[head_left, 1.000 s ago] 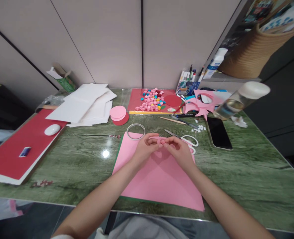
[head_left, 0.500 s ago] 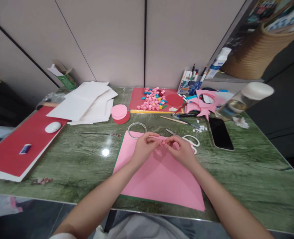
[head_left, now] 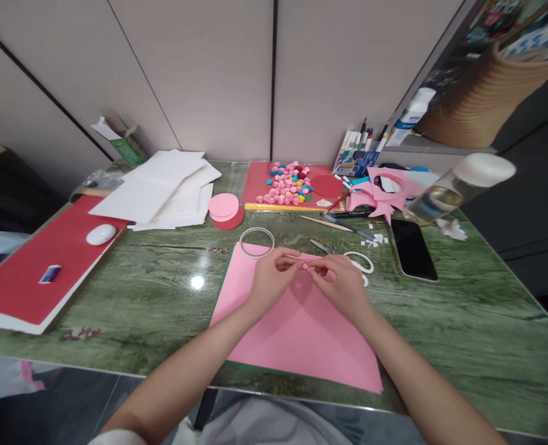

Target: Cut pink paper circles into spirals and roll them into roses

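Observation:
Above a pink paper sheet (head_left: 297, 334), my left hand (head_left: 274, 275) and my right hand (head_left: 341, 281) meet at the fingertips. Pinched between them is a small curled piece of pink paper (head_left: 304, 266), mostly covered by the fingers. Both hands are closed on it. Just beyond the left hand, a roll of tape (head_left: 240, 242) lies over the sheet's upper left corner. White-handled scissors (head_left: 370, 264) lie partly behind my right hand. Farther back, many small pink, blue and yellow paper curls (head_left: 286, 185) are heaped on a red sheet (head_left: 255, 179).
Pink and red paper discs (head_left: 224, 207), white sheets (head_left: 153, 185) and a red folder (head_left: 18, 266) with a white mouse (head_left: 101, 234) are on the left. To the right are a phone (head_left: 413, 248), a tilted clear bottle (head_left: 454, 188), pink paper scraps (head_left: 385, 201) and a box of markers (head_left: 355, 154).
My fingers have closed in more tightly around the pink paper piece, so less of it shows. The right hand's fingers are straighter. The view has shifted slightly.

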A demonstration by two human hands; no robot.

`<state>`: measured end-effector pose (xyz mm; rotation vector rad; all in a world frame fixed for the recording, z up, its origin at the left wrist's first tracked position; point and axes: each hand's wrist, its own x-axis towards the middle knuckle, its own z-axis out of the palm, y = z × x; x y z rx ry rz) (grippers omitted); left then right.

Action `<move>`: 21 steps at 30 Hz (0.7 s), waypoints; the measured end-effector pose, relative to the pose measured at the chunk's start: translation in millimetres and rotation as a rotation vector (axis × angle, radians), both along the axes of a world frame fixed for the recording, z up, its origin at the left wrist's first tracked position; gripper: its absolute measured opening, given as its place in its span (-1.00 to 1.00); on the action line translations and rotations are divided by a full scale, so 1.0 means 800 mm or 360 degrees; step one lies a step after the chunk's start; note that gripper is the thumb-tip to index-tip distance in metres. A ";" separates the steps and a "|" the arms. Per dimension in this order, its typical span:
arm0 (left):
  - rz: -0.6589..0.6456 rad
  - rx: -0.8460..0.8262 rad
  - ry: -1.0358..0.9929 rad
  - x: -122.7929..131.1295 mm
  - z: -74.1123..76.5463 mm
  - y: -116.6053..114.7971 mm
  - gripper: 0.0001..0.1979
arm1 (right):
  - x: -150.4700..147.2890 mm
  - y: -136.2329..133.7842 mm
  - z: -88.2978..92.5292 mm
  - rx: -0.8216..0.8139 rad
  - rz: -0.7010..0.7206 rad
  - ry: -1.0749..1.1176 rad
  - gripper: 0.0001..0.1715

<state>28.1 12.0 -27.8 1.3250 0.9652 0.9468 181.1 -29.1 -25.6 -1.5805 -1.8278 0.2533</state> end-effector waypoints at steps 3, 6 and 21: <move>-0.0009 0.0126 0.0092 0.001 0.003 -0.004 -0.84 | 0.005 0.001 -0.002 0.0023 0.0019 -0.0117 -0.89; -0.0079 0.0238 0.0187 0.001 0.008 -0.006 -0.83 | 0.009 0.001 -0.003 0.0017 0.0032 -0.0190 -0.87; -0.0044 -0.0600 -0.0517 0.004 -0.003 0.004 -0.61 | -0.007 0.000 0.007 -0.0363 -0.0132 0.0647 -0.81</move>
